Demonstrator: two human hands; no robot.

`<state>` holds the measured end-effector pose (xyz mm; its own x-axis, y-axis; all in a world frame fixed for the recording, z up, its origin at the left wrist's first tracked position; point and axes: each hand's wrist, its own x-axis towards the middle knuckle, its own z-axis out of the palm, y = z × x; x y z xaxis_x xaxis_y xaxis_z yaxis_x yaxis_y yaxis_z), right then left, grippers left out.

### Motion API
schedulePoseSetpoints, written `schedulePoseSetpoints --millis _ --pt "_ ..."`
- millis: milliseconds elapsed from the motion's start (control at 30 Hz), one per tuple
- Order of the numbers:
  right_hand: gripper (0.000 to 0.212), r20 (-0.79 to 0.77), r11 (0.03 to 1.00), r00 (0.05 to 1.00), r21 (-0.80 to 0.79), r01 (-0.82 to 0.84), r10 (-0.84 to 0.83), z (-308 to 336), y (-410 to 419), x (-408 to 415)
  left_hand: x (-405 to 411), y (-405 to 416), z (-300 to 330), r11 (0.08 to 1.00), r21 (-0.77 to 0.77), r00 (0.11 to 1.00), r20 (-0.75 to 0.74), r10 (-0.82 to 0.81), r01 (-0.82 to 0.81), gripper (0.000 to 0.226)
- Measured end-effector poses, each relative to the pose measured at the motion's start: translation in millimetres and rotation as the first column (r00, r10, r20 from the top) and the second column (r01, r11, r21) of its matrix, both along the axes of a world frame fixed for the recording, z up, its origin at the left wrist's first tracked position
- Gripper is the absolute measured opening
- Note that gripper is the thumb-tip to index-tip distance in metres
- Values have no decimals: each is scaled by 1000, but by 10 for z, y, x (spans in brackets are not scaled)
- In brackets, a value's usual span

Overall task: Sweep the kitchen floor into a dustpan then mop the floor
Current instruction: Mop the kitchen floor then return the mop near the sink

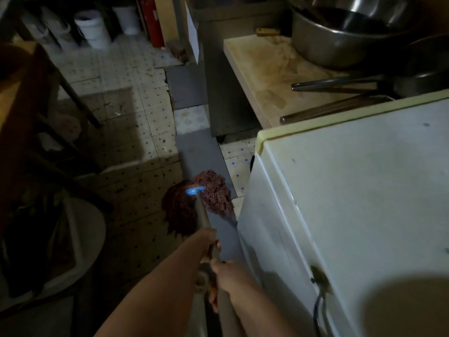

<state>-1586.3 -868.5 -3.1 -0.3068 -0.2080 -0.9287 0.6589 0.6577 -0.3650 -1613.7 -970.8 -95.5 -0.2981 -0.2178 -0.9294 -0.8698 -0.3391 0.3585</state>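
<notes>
A dark red string mop head (pixel 199 203) with a blue clamp (pixel 194 190) lies on the tiled kitchen floor (pixel 136 147), partly on a grey strip beside a white fridge. Its grey handle (pixel 202 215) runs back toward me. My left hand (pixel 206 242) grips the handle further down, nearer the mop head. My right hand (pixel 226 273) grips it higher up, closer to my body. Both arms reach forward from the bottom of the view. No broom or dustpan is in sight.
A white fridge (pixel 352 215) stands close on the right. Behind it is a counter (pixel 262 76) with metal pots and pans. A chair (pixel 29 98) and a white bin (pixel 80 239) crowd the left. White buckets (pixel 92 27) stand at the far wall.
</notes>
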Motion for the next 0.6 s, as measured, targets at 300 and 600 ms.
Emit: schedulePoseSetpoints --millis 300,600 --pt "28 124 988 981 50 146 -151 145 -1216 -1028 -972 -1287 -134 996 13 996 -1 88 -88 41" --pt "29 165 971 957 83 226 -237 -151 -2318 -1916 -1894 -2377 -263 982 74 983 -59 176 -171 36"
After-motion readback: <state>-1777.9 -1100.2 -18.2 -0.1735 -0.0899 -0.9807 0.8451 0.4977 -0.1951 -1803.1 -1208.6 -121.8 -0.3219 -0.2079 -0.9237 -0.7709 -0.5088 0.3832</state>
